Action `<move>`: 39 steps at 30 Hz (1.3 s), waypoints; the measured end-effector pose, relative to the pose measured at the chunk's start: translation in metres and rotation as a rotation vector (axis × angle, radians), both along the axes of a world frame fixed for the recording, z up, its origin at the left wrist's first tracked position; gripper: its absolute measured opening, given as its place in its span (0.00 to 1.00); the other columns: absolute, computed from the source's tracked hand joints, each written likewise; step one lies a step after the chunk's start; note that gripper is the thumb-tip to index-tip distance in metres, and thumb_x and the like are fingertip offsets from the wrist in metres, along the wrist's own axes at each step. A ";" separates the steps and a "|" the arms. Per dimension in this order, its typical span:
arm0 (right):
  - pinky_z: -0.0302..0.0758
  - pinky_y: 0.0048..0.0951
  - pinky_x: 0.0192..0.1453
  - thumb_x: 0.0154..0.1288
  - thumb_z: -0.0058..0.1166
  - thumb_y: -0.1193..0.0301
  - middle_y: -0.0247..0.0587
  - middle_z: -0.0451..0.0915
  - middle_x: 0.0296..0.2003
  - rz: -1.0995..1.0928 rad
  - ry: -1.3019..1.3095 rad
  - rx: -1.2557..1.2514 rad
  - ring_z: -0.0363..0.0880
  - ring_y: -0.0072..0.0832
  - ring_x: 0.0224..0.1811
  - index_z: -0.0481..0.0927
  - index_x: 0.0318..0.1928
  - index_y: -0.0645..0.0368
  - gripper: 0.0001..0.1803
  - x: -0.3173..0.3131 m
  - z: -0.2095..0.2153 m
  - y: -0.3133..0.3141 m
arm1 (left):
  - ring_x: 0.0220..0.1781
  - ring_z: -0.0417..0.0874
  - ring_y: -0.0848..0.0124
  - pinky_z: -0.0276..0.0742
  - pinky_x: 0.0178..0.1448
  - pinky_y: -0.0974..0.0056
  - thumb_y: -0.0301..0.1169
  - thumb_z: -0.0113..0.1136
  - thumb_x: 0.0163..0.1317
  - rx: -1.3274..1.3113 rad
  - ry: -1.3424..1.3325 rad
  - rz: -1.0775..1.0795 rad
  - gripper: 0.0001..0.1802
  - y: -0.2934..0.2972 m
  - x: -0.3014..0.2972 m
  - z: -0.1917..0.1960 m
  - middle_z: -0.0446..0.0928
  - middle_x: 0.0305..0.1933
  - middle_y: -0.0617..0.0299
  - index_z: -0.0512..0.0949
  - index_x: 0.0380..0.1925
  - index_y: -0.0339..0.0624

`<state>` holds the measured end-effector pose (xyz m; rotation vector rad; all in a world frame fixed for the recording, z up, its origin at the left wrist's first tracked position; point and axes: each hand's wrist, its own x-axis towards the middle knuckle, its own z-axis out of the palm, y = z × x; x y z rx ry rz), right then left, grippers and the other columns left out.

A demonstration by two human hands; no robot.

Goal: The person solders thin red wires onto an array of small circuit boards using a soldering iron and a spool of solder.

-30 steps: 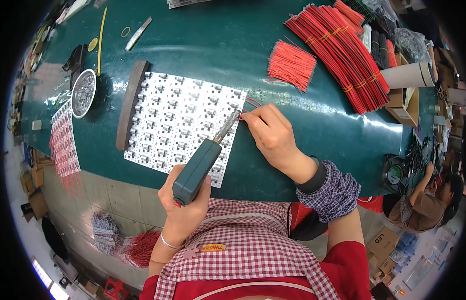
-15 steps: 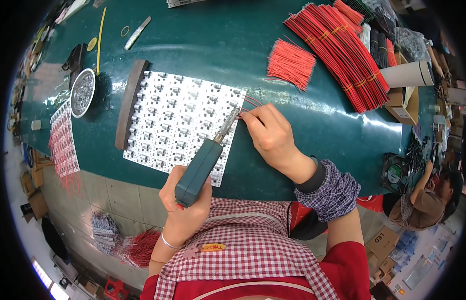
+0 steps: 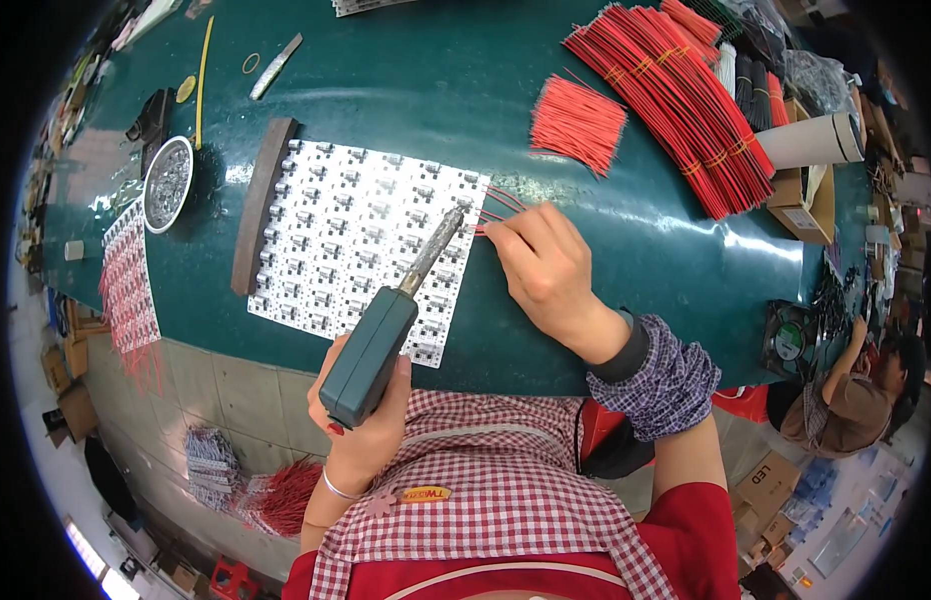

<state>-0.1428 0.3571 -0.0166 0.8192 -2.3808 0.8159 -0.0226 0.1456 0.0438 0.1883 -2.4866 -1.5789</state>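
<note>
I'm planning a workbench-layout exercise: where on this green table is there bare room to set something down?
Free: beyond the white sheet, between the silver tool and short red wires; also right of the right hand, between the long wires and fan. Crowded: the far right, with long wires, tube and carton.

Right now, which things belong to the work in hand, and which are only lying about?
In use:
Green-handled iron, in left hand
Red wires, in right hand
White circuit-board sheet

Apparently lying about:
Slim silver tool
Yellow strip
Yellow disc
</note>
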 end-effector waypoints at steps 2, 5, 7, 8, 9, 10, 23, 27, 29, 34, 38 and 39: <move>0.73 0.35 0.30 0.51 0.66 0.83 0.38 0.76 0.29 0.010 0.028 -0.025 0.75 0.36 0.30 0.83 0.38 0.62 0.12 0.007 0.003 0.000 | 0.33 0.82 0.71 0.78 0.37 0.68 0.14 0.67 0.55 -0.024 0.013 -0.014 0.13 -0.003 0.000 0.000 0.82 0.39 0.54 0.82 0.42 0.27; 0.72 0.35 0.30 0.51 0.66 0.84 0.38 0.75 0.29 0.053 -0.032 -0.074 0.75 0.36 0.30 0.83 0.39 0.62 0.13 0.014 0.002 0.001 | 0.33 0.82 0.72 0.78 0.37 0.69 0.14 0.68 0.55 -0.028 -0.008 -0.013 0.12 -0.004 0.003 0.003 0.83 0.38 0.54 0.82 0.41 0.27; 0.72 0.34 0.30 0.52 0.66 0.84 0.38 0.75 0.28 0.035 -0.067 -0.047 0.75 0.35 0.29 0.83 0.39 0.62 0.13 0.014 -0.002 0.003 | 0.33 0.82 0.73 0.78 0.37 0.69 0.15 0.68 0.55 -0.007 -0.041 -0.004 0.12 -0.005 0.004 0.004 0.83 0.38 0.55 0.82 0.41 0.27; 0.72 0.34 0.30 0.52 0.66 0.84 0.38 0.75 0.28 0.036 -0.068 -0.047 0.75 0.35 0.29 0.83 0.39 0.62 0.13 0.014 -0.003 0.002 | 0.33 0.82 0.73 0.78 0.37 0.69 0.15 0.68 0.55 -0.009 -0.044 -0.001 0.12 -0.005 0.005 0.003 0.82 0.38 0.55 0.82 0.40 0.28; 0.72 0.34 0.30 0.52 0.66 0.84 0.38 0.74 0.28 0.037 -0.080 -0.039 0.75 0.35 0.29 0.83 0.39 0.61 0.13 0.013 -0.004 0.002 | 0.33 0.82 0.73 0.78 0.37 0.69 0.15 0.68 0.55 -0.010 -0.048 0.002 0.11 -0.006 0.006 0.003 0.82 0.39 0.55 0.82 0.39 0.28; 0.72 0.34 0.30 0.53 0.66 0.84 0.38 0.74 0.28 0.037 -0.092 -0.031 0.74 0.34 0.29 0.83 0.39 0.61 0.13 0.014 -0.004 0.002 | 0.33 0.82 0.73 0.78 0.37 0.69 0.15 0.68 0.55 -0.010 -0.048 0.002 0.11 -0.005 0.006 0.002 0.82 0.39 0.55 0.82 0.39 0.28; 0.73 0.34 0.29 0.53 0.66 0.84 0.38 0.72 0.27 0.008 -0.093 -0.013 0.74 0.34 0.29 0.83 0.39 0.61 0.12 0.013 -0.006 0.001 | 0.27 0.76 0.78 0.72 0.31 0.70 0.15 0.68 0.56 0.035 -0.061 -0.017 0.07 0.000 0.001 -0.003 0.79 0.32 0.62 0.81 0.34 0.32; 0.73 0.34 0.29 0.52 0.66 0.83 0.38 0.72 0.28 0.005 -0.090 -0.005 0.74 0.34 0.29 0.83 0.39 0.61 0.12 0.013 -0.006 0.001 | 0.26 0.75 0.79 0.70 0.30 0.70 0.15 0.68 0.56 0.006 -0.058 -0.027 0.06 0.000 0.000 -0.003 0.77 0.29 0.63 0.80 0.32 0.33; 0.73 0.34 0.29 0.52 0.66 0.83 0.38 0.72 0.28 0.007 -0.092 -0.003 0.74 0.34 0.29 0.83 0.39 0.61 0.12 0.013 -0.006 0.001 | 0.26 0.75 0.79 0.70 0.30 0.70 0.16 0.68 0.56 0.003 -0.070 -0.033 0.06 -0.001 0.001 -0.002 0.77 0.29 0.63 0.80 0.32 0.33; 0.73 0.34 0.29 0.51 0.66 0.83 0.38 0.72 0.28 0.008 -0.090 0.000 0.74 0.34 0.29 0.83 0.39 0.61 0.13 0.013 -0.005 0.001 | 0.25 0.74 0.78 0.69 0.29 0.70 0.16 0.68 0.56 0.005 -0.068 -0.037 0.06 0.000 -0.001 0.001 0.76 0.28 0.63 0.80 0.32 0.33; 0.73 0.34 0.29 0.51 0.67 0.83 0.38 0.72 0.28 0.004 -0.088 -0.002 0.74 0.34 0.29 0.83 0.39 0.61 0.13 0.013 -0.006 0.001 | 0.25 0.74 0.77 0.69 0.29 0.70 0.16 0.68 0.56 -0.047 -0.036 -0.060 0.06 -0.003 -0.001 -0.001 0.76 0.27 0.62 0.80 0.32 0.32; 0.73 0.34 0.29 0.51 0.67 0.83 0.38 0.72 0.28 0.004 -0.085 -0.002 0.75 0.34 0.29 0.83 0.39 0.61 0.13 0.013 -0.006 0.001 | 0.24 0.74 0.76 0.70 0.29 0.70 0.16 0.68 0.56 -0.062 -0.009 -0.071 0.06 -0.003 0.000 -0.002 0.76 0.27 0.61 0.81 0.32 0.32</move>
